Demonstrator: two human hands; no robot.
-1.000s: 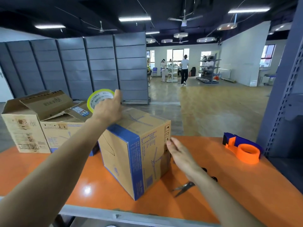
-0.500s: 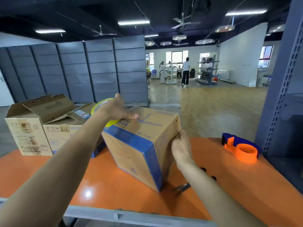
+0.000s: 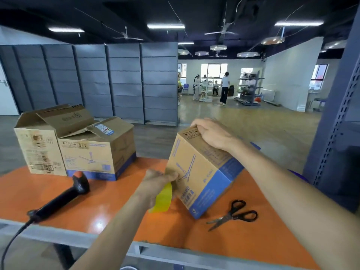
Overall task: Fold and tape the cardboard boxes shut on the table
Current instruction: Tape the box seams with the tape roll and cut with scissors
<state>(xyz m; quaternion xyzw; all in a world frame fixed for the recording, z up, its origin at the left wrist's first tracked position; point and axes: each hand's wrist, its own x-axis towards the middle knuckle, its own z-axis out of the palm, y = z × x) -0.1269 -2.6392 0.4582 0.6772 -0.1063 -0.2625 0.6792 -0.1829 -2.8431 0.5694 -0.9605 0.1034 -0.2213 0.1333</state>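
In the head view, a cardboard box point(image 3: 196, 172) is seen at centre right of the frame, tipped onto a lower corner on the orange table point(image 3: 97, 211). Its upper corner is grasped by the right hand point(image 3: 212, 133). A yellow tape roll point(image 3: 162, 199) is gripped by the left hand point(image 3: 157, 184) against the box's left face. Scissors point(image 3: 233, 215) lie at lower right, and two open boxes point(image 3: 91, 151) stand at left.

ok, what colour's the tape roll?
Yellow: the tape roll, gripped by the left hand, shows best in the head view.
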